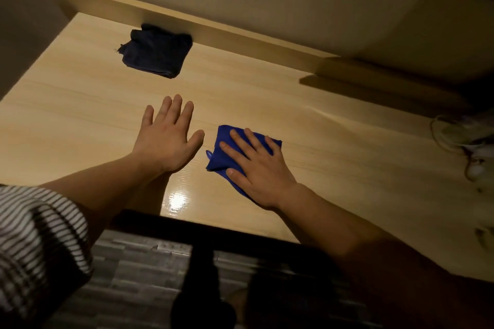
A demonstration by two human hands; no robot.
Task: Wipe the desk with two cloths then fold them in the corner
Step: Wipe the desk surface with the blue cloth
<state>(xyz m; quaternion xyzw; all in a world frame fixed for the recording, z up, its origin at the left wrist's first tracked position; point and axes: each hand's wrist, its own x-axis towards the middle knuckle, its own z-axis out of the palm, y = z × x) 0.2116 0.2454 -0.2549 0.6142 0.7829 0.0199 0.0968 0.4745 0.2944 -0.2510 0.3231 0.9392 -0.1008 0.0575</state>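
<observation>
Hands first: our right hand [256, 168] lies flat and spread, palm down, on the bright blue cloth [227, 152], pressing it onto the wooden desk [320, 141] without curling round it. That cloth sits folded or bunched under the palm, with one corner poking out to the left beside the thumb and its far edge showing past the fingertips. Our left hand [167, 136] is open as well, fingers stretched and slightly fanned, holding nothing; it sits just left of the blue cloth, apart from it, and we cannot tell whether the palm touches the wood or floats just above it. A striped sleeve [34, 235] covers the upper part of that arm. Further back lies the dark navy cloth [157, 51], folded into a rough square, with its far edge against the raised wooden back ledge [240, 37] of the desk. At the right edge some pale cables [454, 139] rest in shadow.
</observation>
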